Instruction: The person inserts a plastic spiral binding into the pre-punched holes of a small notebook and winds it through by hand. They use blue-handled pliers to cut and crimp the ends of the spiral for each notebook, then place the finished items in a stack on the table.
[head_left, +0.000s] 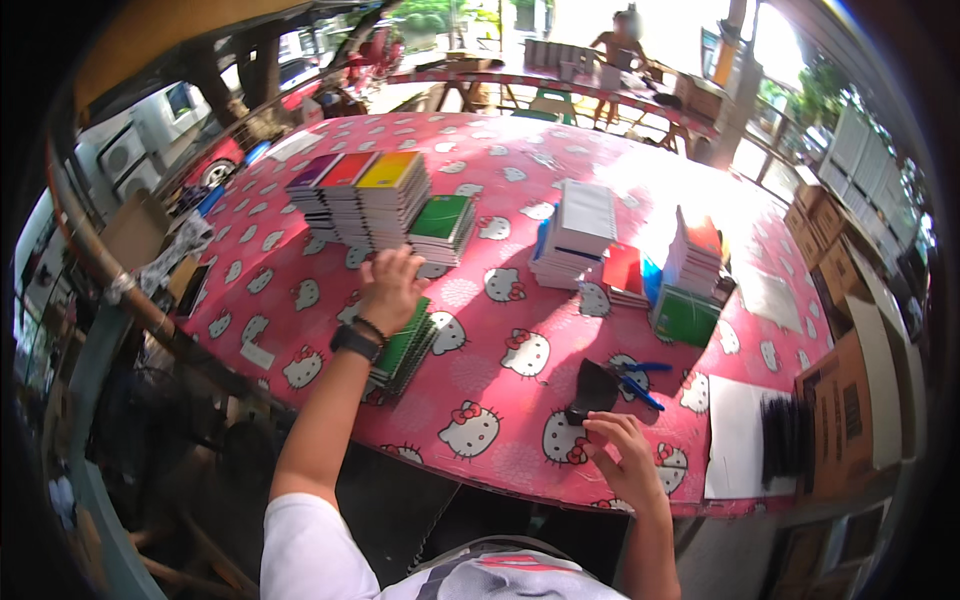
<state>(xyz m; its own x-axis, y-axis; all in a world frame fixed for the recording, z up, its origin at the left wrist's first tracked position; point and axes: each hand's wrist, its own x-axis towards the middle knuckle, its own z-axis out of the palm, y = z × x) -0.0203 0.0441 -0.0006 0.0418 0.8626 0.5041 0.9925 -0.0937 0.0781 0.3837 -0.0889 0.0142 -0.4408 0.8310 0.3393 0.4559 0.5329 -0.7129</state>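
Note:
My left hand (pixel 391 288) reaches over the far end of a low stack of green notebooks (pixel 402 348), its fingers loosely spread and nothing visible in them. Just beyond stand taller stacks of spiral notebooks with purple (pixel 313 170), red (pixel 350 168) and yellow (pixel 390 170) covers, beside another green stack (pixel 441 217). Near the table's front edge is my right hand (pixel 630 465), thumb apart from the fingers. Its fingertips are at the lower edge of a black object (pixel 593 388) whose kind I cannot make out. Blue tool handles (pixel 642 382) stick out beside that object.
A pink patterned cloth (pixel 490 390) covers the table. Right of centre stand a white-topped notebook stack (pixel 585 215), red notebooks (pixel 623 270) and a green one (pixel 687 315). Black binding coils (pixel 785 440) lie near cardboard boxes (pixel 850 395). A person (pixel 622 50) is at a far table.

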